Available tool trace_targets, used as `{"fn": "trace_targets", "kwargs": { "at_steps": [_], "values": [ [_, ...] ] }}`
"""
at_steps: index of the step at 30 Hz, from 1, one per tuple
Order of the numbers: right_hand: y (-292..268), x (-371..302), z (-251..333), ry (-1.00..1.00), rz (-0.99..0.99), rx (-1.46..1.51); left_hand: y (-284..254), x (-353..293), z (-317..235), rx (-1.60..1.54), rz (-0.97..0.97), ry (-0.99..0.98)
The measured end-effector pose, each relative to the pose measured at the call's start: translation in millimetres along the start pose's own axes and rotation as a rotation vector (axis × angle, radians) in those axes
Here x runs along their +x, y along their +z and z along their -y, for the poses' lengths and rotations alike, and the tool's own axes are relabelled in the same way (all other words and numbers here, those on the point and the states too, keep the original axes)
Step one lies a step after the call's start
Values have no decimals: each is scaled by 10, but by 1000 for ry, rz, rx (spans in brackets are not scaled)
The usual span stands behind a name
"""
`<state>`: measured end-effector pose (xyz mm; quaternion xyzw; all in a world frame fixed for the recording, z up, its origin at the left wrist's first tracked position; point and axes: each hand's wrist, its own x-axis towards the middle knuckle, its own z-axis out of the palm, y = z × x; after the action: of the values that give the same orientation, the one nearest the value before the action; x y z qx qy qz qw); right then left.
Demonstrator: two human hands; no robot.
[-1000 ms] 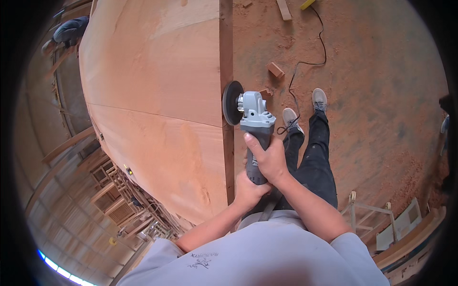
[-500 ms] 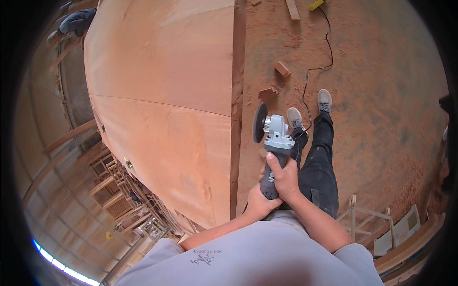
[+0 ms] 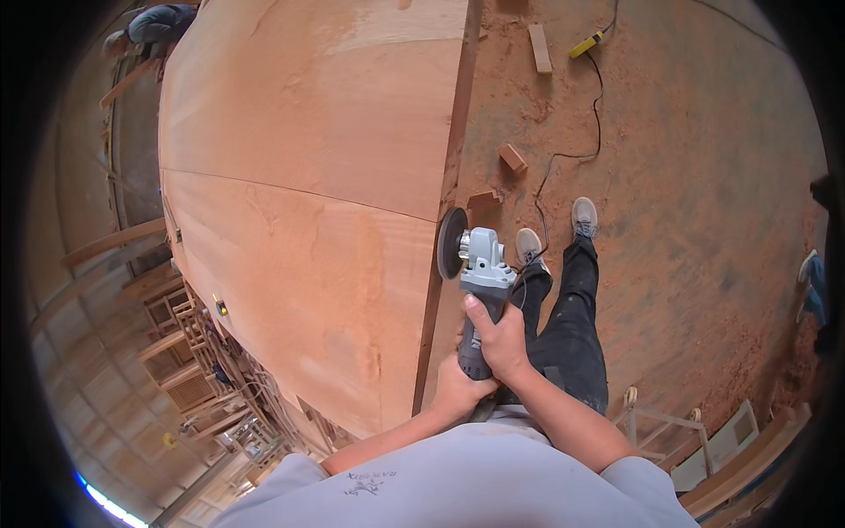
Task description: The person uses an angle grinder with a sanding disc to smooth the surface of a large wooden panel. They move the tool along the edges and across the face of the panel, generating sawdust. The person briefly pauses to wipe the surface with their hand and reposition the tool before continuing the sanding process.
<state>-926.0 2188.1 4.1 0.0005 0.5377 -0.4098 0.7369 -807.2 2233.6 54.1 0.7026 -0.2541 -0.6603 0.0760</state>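
Observation:
An angle grinder [image 3: 487, 264] with a grey metal head and a dark body is held upright in front of me. My right hand [image 3: 503, 341] wraps its body just below the head, thumb along the near side. Lower down, my left hand [image 3: 459, 387] is closed round the rear end of the body. The grinder's dark round disc [image 3: 451, 244] stands on edge, facing the side of a large reddish wooden panel [image 3: 317, 229]. It overlaps the panel's edge in view; whether they touch I cannot tell.
A black cord runs from the grinder past my shoes to a yellow connector [image 3: 586, 44] on the dusty floor. Wood offcuts [image 3: 512, 158] lie by the panel. A small yellow-black item [image 3: 220, 306] sits at the panel's far edge. Another person [image 3: 158, 26] bends over at the upper left.
The grinder and both hands have moved left, bringing the disc to the panel's edge. The view has shifted, and more of the yellow connector shows. Both hands keep their hold.

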Motion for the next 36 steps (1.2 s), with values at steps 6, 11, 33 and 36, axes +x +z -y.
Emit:
{"fn": "trace_targets", "kwargs": {
  "at_steps": [6, 11, 33, 36],
  "values": [
    [29, 141, 175, -54, 18, 29, 12, 156, -174, 89, -6, 72],
    [18, 267, 311, -51, 25, 66, 57, 299, -257, 40, -9, 119],
    [66, -124, 70, 19, -37, 68, -10, 22, 170, 106, -9, 156],
    [60, -103, 87, 28, -27, 36, 20, 0, 80, 46, -15, 132]
  ]
}}
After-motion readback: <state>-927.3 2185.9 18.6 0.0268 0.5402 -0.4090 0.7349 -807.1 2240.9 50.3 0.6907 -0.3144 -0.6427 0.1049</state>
